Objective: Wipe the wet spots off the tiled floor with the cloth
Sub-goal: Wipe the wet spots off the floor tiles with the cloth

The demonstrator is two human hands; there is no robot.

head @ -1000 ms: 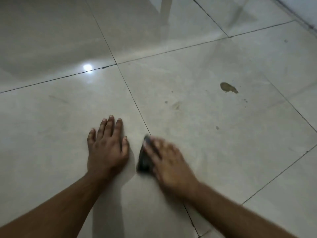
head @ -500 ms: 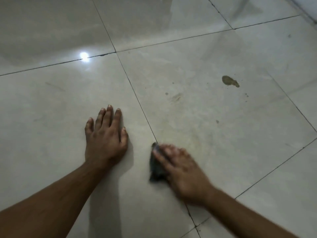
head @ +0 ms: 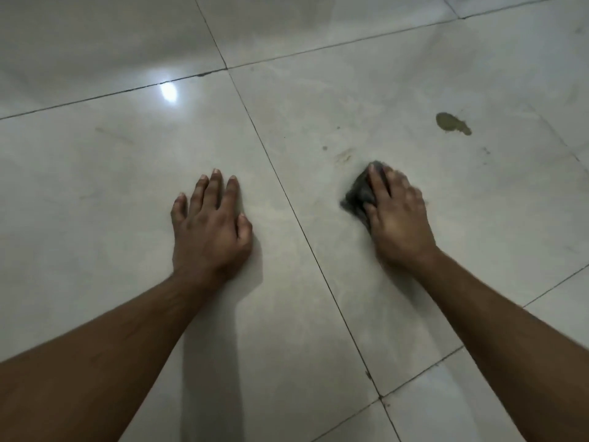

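The floor (head: 398,90) was of large pale glossy tiles with dark grout lines, and a lamp glare (head: 168,90) shone on it. The left hand (head: 210,231) lay flat on a tile, fingers straight, holding nothing. The right hand (head: 398,221) pressed the dark cloth (head: 358,196) on the next tile, fingers extended over it. A brown spot (head: 451,122) lay further right, apart from the cloth

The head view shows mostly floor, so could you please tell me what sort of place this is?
Probably an indoor room, perhaps in a home. It shows a glossy tiled floor with dark grout lines, a reflected ceiling light, and a brownish wet spot.
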